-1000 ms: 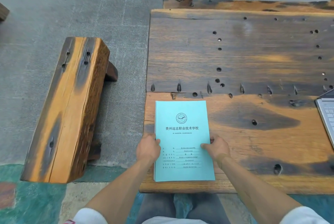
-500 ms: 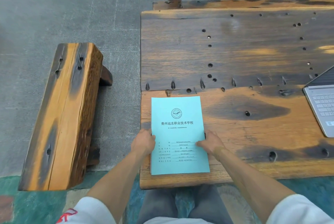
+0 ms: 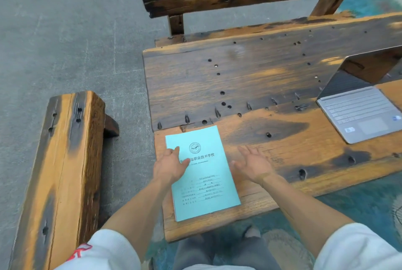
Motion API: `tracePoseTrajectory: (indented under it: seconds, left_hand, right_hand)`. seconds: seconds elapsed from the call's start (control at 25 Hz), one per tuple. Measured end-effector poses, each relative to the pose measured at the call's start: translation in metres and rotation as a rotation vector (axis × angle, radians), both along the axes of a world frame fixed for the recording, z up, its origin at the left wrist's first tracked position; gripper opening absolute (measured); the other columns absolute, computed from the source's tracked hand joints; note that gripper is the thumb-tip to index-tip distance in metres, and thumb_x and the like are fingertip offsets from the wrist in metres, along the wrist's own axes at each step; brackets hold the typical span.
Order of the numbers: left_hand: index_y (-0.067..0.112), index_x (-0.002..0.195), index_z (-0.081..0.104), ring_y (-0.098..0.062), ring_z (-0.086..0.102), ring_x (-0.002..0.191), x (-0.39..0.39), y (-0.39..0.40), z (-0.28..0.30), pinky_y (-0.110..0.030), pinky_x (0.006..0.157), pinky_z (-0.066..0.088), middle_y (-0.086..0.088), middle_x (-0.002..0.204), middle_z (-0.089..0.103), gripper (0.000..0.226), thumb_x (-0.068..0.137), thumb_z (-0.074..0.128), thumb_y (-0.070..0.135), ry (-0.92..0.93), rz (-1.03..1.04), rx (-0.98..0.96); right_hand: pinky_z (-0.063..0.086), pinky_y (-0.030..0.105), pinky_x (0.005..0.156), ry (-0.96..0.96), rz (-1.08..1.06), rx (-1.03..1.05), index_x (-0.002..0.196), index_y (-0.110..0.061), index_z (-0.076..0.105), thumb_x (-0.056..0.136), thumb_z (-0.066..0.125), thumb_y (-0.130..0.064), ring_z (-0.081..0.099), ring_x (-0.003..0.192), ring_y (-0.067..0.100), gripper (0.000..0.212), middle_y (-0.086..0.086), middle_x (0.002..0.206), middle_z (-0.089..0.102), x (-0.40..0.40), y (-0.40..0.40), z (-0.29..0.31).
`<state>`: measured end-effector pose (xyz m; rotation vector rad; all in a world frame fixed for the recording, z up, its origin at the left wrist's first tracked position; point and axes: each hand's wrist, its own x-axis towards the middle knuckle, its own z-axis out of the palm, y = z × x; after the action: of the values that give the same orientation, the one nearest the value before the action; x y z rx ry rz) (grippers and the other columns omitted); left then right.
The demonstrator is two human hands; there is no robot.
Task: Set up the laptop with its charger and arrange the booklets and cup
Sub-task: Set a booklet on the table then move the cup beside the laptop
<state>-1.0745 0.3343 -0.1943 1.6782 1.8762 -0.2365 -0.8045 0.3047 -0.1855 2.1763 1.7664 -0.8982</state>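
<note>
Between the hands lies the booklet (image 3: 202, 174) — long axis twelve-to-six; left hand (image 3: 170, 164) flat on it, right hand (image 3: 252, 166) spread just beside — laptop (image 3: 359, 113) at two.

A blue-green booklet (image 3: 203, 174) lies flat near the front edge of a wooden table (image 3: 272, 69). The left hand (image 3: 170, 164) lies over the booklet's left side with its fingers straight. The right hand (image 3: 252, 164) is spread flat just beside the booklet. An open laptop (image 3: 361, 113) sits at the right. A wooden bench (image 3: 63, 171) stands on the left.
</note>
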Motion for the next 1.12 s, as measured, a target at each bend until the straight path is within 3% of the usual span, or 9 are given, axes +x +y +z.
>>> tracePoseTrajectory:
  seconds: [0.28, 0.72, 1.12]
  left_hand:
    - [0.03, 0.154, 0.022, -0.015, 0.01, 0.151, 0.09, 0.014, 0.044, -0.045, 0.121, 0.009, 0.008, 0.163, 0.018, 0.083, 0.086, 0.034, 0.075, -0.075, -0.442, 0.172]
    - [0.03, 0.153, 0.024, -0.019, 0.02, 0.148, 0.37, -0.033, 0.109, -0.043, 0.12, 0.017, 0.004, 0.162, 0.022, 0.087, 0.083, 0.037, 0.079, -0.205, -0.779, 0.312]
    - [0.035, 0.152, 0.025, -0.018, 0.019, 0.148, 0.593, -0.114, 0.127, -0.041, 0.12, 0.018, 0.006, 0.162, 0.022, 0.086, 0.081, 0.036, 0.082, -0.271, -1.131, 0.313]
  right_hand:
    - [0.005, 0.056, 0.117, -0.118, -0.091, 0.132, 0.151, -0.05, 0.007, 0.085, 0.03, -0.078, -0.011, 0.151, 0.028, 0.076, -0.011, 0.164, -0.002, 0.104, -0.038, 0.052]
    - [0.009, 0.057, 0.117, -0.205, -0.612, 0.365, 0.149, -0.054, 0.011, 0.079, 0.031, -0.083, -0.005, 0.151, 0.027, 0.078, -0.012, 0.164, 0.002, 0.354, -0.212, 0.11]
    - [0.008, 0.058, 0.117, -0.279, -0.994, 0.293, 0.149, -0.053, 0.013, 0.079, 0.035, -0.083, -0.003, 0.151, 0.029, 0.079, -0.008, 0.165, 0.002, 0.492, -0.385, 0.112]
